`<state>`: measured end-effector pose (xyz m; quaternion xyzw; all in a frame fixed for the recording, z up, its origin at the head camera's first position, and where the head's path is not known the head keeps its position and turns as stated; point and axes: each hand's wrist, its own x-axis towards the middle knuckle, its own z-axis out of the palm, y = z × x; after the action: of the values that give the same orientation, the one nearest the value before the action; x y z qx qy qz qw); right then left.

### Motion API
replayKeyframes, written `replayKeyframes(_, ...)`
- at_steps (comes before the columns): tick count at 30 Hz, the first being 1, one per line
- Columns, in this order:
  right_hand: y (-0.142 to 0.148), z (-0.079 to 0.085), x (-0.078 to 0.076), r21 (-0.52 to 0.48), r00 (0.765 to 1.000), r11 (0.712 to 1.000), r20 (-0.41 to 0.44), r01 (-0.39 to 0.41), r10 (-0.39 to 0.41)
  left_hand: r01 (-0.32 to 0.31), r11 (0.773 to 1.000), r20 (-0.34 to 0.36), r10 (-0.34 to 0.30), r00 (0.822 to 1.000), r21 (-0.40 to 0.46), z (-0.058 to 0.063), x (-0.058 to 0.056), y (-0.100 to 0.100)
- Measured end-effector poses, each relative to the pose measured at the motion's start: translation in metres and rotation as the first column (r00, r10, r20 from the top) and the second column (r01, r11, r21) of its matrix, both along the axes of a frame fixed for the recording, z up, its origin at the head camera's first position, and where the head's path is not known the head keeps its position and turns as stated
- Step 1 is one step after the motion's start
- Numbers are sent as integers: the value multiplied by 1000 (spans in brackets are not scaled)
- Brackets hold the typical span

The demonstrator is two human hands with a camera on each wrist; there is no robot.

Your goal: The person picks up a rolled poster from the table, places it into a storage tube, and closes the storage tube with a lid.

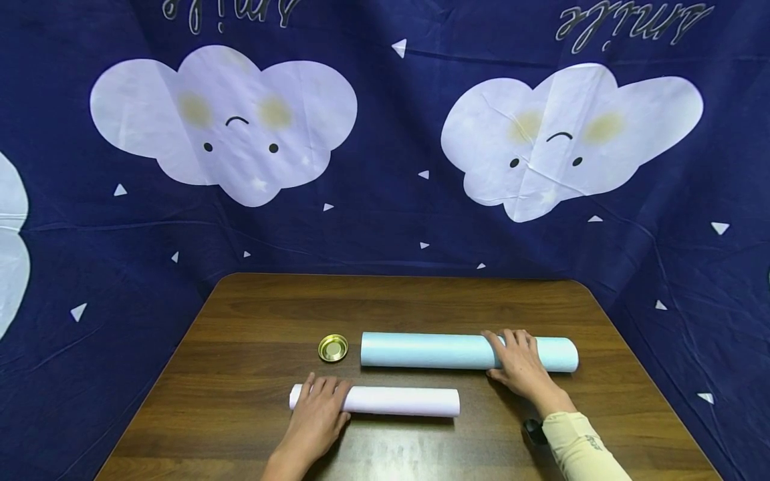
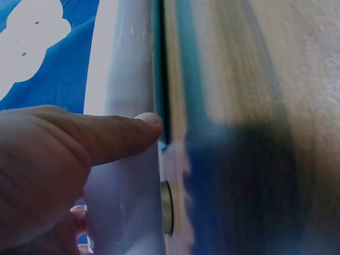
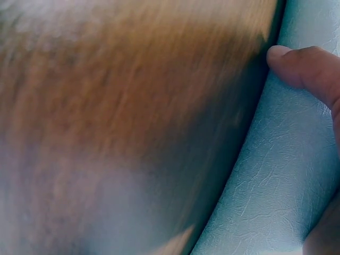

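A white paper roll (image 1: 403, 401) lies crosswise on the near part of the table. My left hand (image 1: 318, 411) grips it near its left end, thumb on the near side and fingers over the far side. In the left wrist view the thumb (image 2: 125, 133) lies across the roll (image 2: 125, 69). Behind it, farther right, is a longer, thicker light blue tube (image 1: 427, 351). My right hand (image 1: 519, 361) holds this tube right of its middle. The right wrist view shows the thumb (image 3: 303, 66) against the tube's finely creased surface (image 3: 260, 164).
A shallow gold lid (image 1: 333, 348) sits on the wooden table (image 1: 289, 304), just left of the blue tube. A dark blue curtain (image 1: 391, 133) with cloud prints hangs behind the table. A black band (image 1: 534, 431) is by the right wrist.
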<state>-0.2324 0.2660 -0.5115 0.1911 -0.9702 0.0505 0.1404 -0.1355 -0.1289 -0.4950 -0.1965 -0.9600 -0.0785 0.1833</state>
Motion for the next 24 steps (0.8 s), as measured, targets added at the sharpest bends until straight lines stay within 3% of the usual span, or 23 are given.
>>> replayKeyframes(6, 0, -1, 0, -7, 1000, 1000, -11, 0, -1, 11, 1000, -52, -10, 999, 7, 4, 1, -1)
replayKeyframes(24, -1, 4, -1, 1, 1000, 1000, -6, 1, -1, 15, 999, -61, -14, 998, 28, 20, 3, -1)
